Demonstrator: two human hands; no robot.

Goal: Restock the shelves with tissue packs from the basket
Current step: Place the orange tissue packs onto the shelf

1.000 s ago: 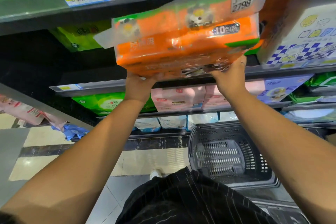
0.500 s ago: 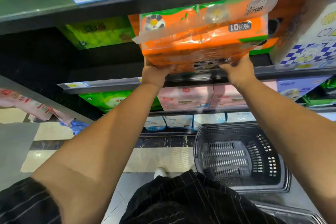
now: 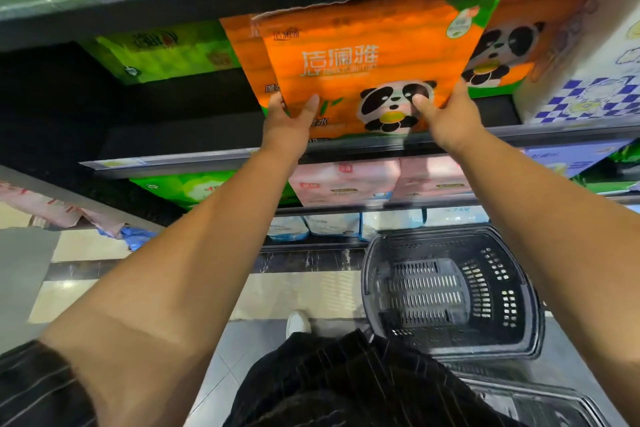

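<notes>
1. Both arms are stretched up and forward. The left hand clamps the lower left corner of the orange panda tissue pack, and the right hand clamps its lower right edge.
2. Count: two hands, one held pack, one more orange pack just behind it, one empty black basket on the floor.
3. The pack stands upright between the thumbs, sitting at the shelf lip, with the fingers wrapped behind it.

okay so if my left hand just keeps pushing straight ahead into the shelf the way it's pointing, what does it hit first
Probably the other orange pack standing just behind the orange panda pack that your left hand grips together with your right hand. Depth is hard to judge, so a dark gap may lie between them.
</notes>
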